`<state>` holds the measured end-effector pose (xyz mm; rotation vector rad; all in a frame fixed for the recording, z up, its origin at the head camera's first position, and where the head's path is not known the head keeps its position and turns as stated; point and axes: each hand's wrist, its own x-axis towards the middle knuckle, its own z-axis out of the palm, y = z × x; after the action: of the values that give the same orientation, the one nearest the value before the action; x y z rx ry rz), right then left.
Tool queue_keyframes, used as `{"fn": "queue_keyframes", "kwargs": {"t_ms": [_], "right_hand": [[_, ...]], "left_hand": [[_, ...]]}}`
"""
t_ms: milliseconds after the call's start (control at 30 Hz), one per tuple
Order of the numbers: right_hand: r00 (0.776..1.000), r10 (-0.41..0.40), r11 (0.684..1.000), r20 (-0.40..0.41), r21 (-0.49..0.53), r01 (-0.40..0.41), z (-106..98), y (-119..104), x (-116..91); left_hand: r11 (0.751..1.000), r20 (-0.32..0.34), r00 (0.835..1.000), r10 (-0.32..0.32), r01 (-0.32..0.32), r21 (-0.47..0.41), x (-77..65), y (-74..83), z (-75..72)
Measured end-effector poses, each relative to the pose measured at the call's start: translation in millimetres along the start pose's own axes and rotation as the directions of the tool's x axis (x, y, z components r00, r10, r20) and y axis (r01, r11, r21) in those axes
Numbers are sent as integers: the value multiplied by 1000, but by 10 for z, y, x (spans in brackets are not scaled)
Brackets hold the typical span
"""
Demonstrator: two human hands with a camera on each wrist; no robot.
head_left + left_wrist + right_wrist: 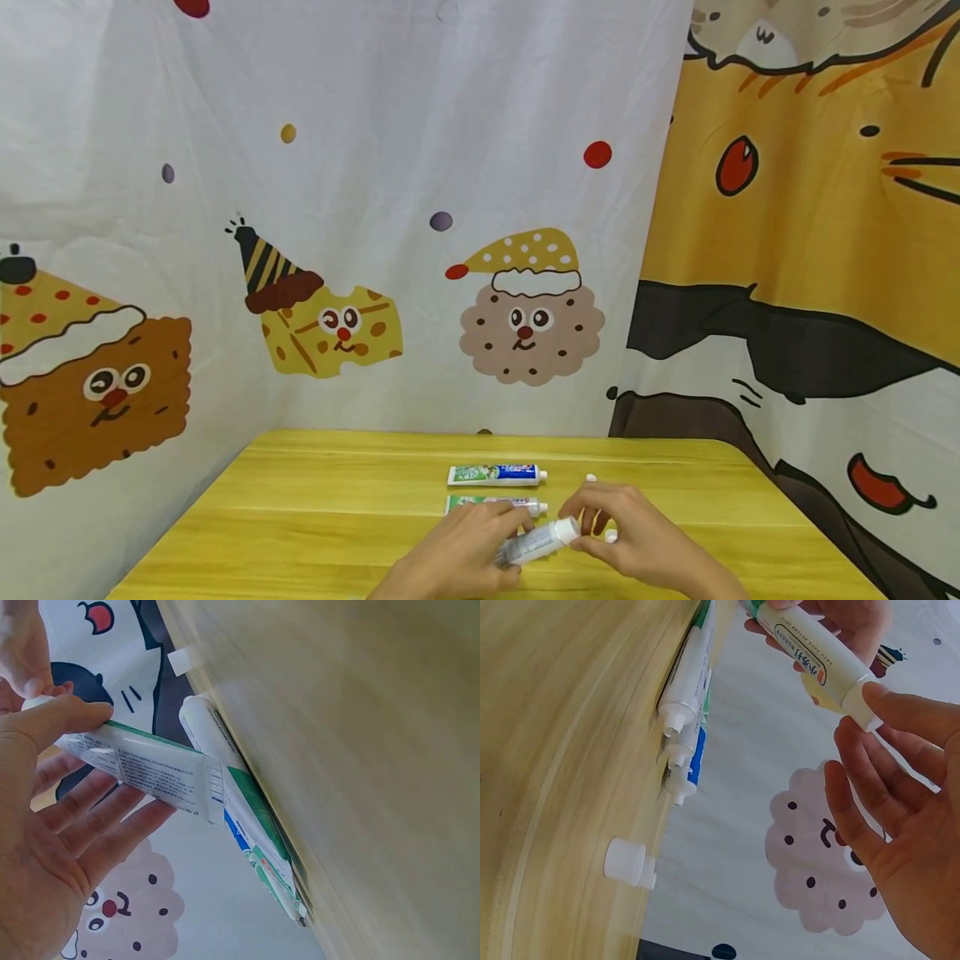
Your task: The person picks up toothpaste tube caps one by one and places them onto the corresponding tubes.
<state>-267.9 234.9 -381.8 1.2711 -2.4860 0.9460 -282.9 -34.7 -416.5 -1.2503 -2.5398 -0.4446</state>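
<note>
Above the table, my left hand (468, 542) grips a white and green toothpaste tube (150, 769) around its body, tilted with the capped end up to the right. The thumb and fingers of my right hand (633, 533) pinch the white cap (861, 703) at the end of that tube. Further toothpaste tubes lie side by side on the table: a blue and green one (495, 475) farthest back and a green and white one (495, 505) just nearer. In the right wrist view, three nozzles show bare, the nearest on a white tube (686, 682).
Loose white caps stand on the wooden table (337, 517), one cap (591, 477) near the back tube's nozzle and another cap (611, 536) beside my right hand. A printed cloth curtain (360, 192) hangs behind the table and along its sides.
</note>
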Motion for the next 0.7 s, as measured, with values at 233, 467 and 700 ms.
{"fn": "queue_keyframes", "kwargs": {"t_ms": [233,467,700], "right_hand": [[1000,14,998,-6,-60,-15,-5,5,-2],[996,78,997,30,4,-78,-53,34,-26],[987,155,988,40,-9,-155,-105,87,-41]], "left_hand": [[1000,41,999,-16,17,-16,5,-2,-12],[999,82,996,-27,25,22,-6,-15,-18],[992,193,981,-30,5,129,-35,-28,0]]}}
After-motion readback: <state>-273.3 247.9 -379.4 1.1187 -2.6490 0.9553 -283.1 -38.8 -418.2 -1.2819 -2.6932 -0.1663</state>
